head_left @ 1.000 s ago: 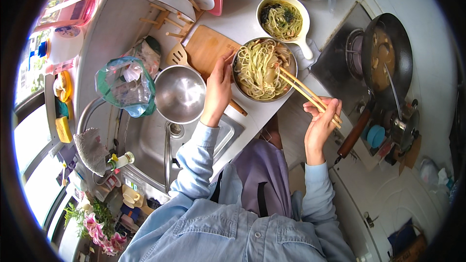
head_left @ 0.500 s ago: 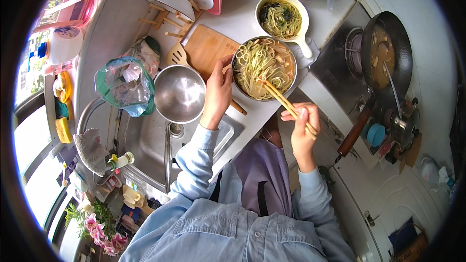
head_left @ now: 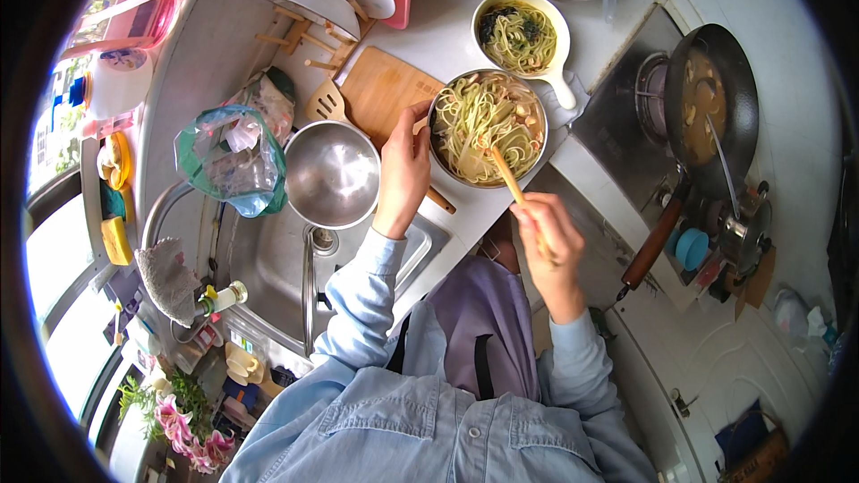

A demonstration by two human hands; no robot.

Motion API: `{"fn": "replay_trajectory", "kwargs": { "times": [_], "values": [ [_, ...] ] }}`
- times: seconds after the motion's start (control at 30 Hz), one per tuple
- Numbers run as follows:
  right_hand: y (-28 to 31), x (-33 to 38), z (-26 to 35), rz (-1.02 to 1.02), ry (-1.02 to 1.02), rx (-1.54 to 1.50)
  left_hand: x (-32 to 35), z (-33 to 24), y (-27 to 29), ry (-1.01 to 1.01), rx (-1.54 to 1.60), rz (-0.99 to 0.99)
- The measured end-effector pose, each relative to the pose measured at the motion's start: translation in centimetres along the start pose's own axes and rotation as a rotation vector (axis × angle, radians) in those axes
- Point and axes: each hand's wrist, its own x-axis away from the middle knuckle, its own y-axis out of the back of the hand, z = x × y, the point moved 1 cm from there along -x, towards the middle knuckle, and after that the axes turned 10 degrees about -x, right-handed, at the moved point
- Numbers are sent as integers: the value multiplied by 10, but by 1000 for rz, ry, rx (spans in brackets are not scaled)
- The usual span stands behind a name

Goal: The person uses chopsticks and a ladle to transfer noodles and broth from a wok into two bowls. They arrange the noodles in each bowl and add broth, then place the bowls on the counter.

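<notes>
My right hand (head_left: pixel 553 246) is closed round a pair of wooden chopsticks (head_left: pixel 506 172). Their tips are down among the noodles (head_left: pixel 483 121), which lie in broth with pale pieces in a round metal bowl (head_left: pixel 433 145). At the bowl's left side, the fingers of my left hand (head_left: pixel 403 165) grip its rim and wall; the thumb is at the near edge. Just beyond the bowl stands a cream bowl with a handle (head_left: pixel 562 82), holding noodles (head_left: pixel 519 40) and dark shreds.
A wooden cutting board (head_left: pixel 385 85) and slotted spatula (head_left: pixel 326 103) lie behind my left hand. A steel pan (head_left: pixel 333 174) sits over the sink (head_left: pixel 259 259). To the right, a black wok (head_left: pixel 747 107) with brown soup and a ladle (head_left: pixel 723 161) rests by the stove (head_left: pixel 617 107).
My right hand has turned and shifted slightly left, so the chopsticks stand steeper and closer together. The noodles have been stirred and spread rightward; my left hand stays at the bowl.
</notes>
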Motion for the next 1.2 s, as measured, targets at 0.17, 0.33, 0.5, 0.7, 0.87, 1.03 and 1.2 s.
{"fn": "replay_trajectory", "kwargs": {
  "times": [0.17,0.33,0.5,0.7,0.87,1.03,1.2],
  "values": [
    [36,-16,24,-259,-28,-169,-6,-6,2,-38,-49,-21],
    [48,-47,10,-432,-39,-264,-12,-3,1,-55,-102,25],
    [42,-73,-26,-426,-103,-320,-16,-3,3,-55,-111,36],
    [31,-112,-72,-347,-223,-498,-21,0,3,12,-13,106],
    [21,-124,-83,-331,-265,-647,-24,11,4,4,58,155],
    [29,-118,-74,-292,-225,-646,-22,23,-1,92,225,105],
    [33,-102,-55,-227,-213,-593,-18,21,0,119,225,105]
  ]
}}
